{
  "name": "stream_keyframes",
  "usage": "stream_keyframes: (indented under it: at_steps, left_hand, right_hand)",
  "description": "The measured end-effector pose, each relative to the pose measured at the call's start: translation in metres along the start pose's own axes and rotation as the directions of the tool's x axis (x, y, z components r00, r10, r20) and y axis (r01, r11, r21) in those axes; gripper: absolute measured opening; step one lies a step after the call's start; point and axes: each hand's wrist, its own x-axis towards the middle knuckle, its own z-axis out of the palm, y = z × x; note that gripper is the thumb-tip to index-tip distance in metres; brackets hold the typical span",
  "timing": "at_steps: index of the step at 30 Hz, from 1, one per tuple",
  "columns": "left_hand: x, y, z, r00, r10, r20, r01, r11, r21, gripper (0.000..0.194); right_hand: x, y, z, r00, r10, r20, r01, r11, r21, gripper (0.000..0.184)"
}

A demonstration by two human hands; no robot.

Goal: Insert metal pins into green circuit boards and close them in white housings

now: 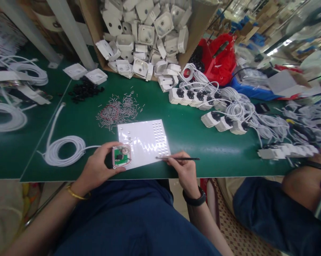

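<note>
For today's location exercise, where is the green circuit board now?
In the head view, left of centre, the green circuit board sits in a housing held by the left hand, at the near left corner of the white sheet.

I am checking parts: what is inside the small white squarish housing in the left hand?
Inside the small white squarish housing, a green circuit board with a round silvery part and a dark part shows. The board covers whatever is underneath it.

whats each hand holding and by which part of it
The left hand holds a boxed circuit board by its near and far sides; the right hand pinches a thin dark tool by its shaft, nearer the tip.
</note>
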Motion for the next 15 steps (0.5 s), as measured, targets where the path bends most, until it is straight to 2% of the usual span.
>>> stream_keyframes:
  at_steps: [3,7,11,15]
  left_hand:
    - [-0.002,0.001,0.0,0.999,0.034,-0.035,-0.039,0.99,-0.138,0.071]
    - [-0.004,0.004,0.001,0.986,0.08,-0.145,-0.118,0.953,-0.279,0.072]
    - [-0.004,0.003,0.004,0.968,0.101,-0.229,-0.17,0.938,-0.303,0.075]
    - [-0.004,0.002,0.005,0.958,0.081,-0.277,-0.172,0.93,-0.325,0.075]
  right_hand:
    - [-0.004,-0.006,0.012,0.998,0.057,-0.039,-0.047,0.975,0.218,0.021]
    - [-0.004,-0.025,0.053,0.983,0.118,0.141,-0.172,0.858,0.484,0.022]
    - [-0.001,-0.042,0.102,0.944,0.109,0.31,-0.272,0.789,0.551,0.022]
    - [0.0,-0.048,0.127,0.952,0.059,0.302,-0.226,0.801,0.554,0.022]
